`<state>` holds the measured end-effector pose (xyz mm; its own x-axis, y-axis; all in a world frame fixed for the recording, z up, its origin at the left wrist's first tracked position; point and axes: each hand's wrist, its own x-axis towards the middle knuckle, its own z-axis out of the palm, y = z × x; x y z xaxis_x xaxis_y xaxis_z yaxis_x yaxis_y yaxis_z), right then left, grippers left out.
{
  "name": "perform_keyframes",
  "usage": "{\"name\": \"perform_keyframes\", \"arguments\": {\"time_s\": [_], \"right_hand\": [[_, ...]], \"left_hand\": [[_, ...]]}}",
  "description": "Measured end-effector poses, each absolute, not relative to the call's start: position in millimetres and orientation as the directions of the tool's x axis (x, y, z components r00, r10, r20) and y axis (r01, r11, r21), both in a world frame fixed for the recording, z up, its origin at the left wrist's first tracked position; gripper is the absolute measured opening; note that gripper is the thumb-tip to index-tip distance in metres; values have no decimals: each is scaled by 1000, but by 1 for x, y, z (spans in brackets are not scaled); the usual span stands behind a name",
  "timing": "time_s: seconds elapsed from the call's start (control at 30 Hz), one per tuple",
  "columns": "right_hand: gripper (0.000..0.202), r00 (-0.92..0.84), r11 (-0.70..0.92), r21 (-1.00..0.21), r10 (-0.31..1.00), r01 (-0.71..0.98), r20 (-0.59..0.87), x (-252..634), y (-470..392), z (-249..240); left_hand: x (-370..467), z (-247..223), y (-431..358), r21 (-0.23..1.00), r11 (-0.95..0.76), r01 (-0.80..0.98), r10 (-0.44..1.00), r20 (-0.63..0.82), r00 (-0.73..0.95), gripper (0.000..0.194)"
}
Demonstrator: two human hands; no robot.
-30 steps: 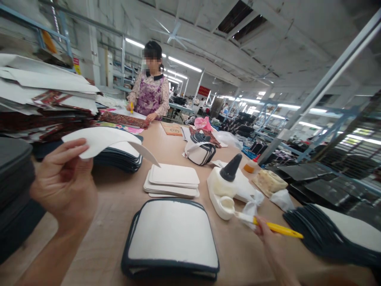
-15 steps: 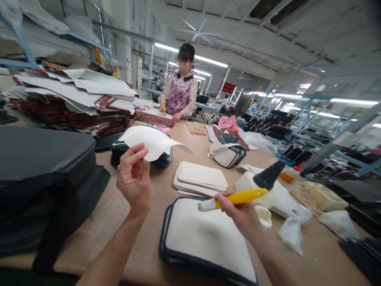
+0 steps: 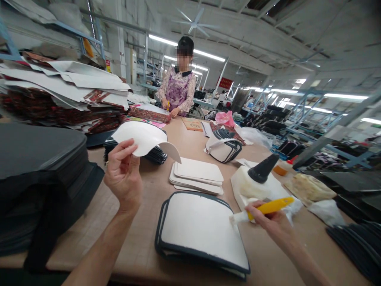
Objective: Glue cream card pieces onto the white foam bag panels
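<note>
My left hand (image 3: pixel 124 171) pinches the near edge of a curved white sheet (image 3: pixel 141 137), raised above a stack of dark-edged pieces (image 3: pixel 157 155). In my right hand (image 3: pixel 270 220) is a brush with a yellow handle (image 3: pixel 272 207); its pale bristles are over the right side of a white panel with dark edging (image 3: pixel 199 226), and whether they touch it I cannot tell. That panel tops a small pile at the table's near edge. Just behind it lie stacked white boards (image 3: pixel 198 174). A white bottle with a black cone top (image 3: pixel 247 184) stands beside my right hand.
Tall dark stacked pieces (image 3: pixel 44 159) fill the left side. Behind them is a heap of white and patterned sheets (image 3: pixel 68 87). Across the brown table (image 3: pixel 184 140) stands a person (image 3: pixel 177 87) by a patterned stack. More dark pieces (image 3: pixel 357 246) lie at the right edge.
My right hand has moved right with the brush, from the panel's middle toward its right edge. My left hand still holds the white sheet, whose free end now bends down more. The view has shifted slightly.
</note>
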<state>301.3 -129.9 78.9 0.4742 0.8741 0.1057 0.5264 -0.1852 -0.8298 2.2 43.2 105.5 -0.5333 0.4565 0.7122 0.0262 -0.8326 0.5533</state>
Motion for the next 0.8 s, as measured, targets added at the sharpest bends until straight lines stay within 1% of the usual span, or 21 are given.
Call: {"name": "perform_keyframes", "arguments": {"time_s": [0.07,0.1,0.13,0.23,0.3,0.33,0.4,0.5,0.57,0.63,0.67,0.7,0.77,0.8], "right_hand": [[29,500,-176,-837,857,518,129,288,-135,83],[29,472,-142,-844,870,517,143,273,-133,86],[28,425,-89,-852,890,516,164,255,-128,90],[22,163,64,-857,972,512,170,200,-108,100],[21,47,98,-849,989,520,142,184,-101,102],[21,41,86,-840,991,535,127,184,-102,100],[20,132,13,-818,985,575,109,204,-113,90],[24,365,-171,-782,928,599,76,259,-147,72],[29,507,-261,-765,856,588,98,292,-173,66],[32,594,-308,-783,799,541,96,309,-190,67],[34,616,-303,-808,782,504,91,310,-195,70],[36,623,-260,-843,774,471,110,308,-196,73],[39,609,-95,-894,763,437,216,295,-191,80],[38,577,3,-896,764,444,289,286,-186,82]], "left_hand": [[2,106,44,557,-829,51,452,720,-527,13],[2,106,44,559,-826,64,448,723,-525,12],[3,107,43,559,-826,76,443,727,-525,11],[0,112,38,533,-840,104,416,755,-507,9],[-3,115,33,519,-846,122,403,772,-492,8],[-5,117,32,516,-847,126,400,775,-489,8],[-7,119,29,512,-851,119,402,780,-480,10],[-6,120,26,517,-852,82,428,778,-460,13],[-1,122,23,521,-852,45,453,778,-436,14],[6,126,19,510,-860,14,464,792,-398,14],[9,130,16,501,-865,4,464,804,-372,14],[12,135,13,491,-871,1,461,817,-346,14],[17,147,5,472,-881,6,451,845,-287,16],[19,153,1,463,-886,10,444,856,-264,17]]}}
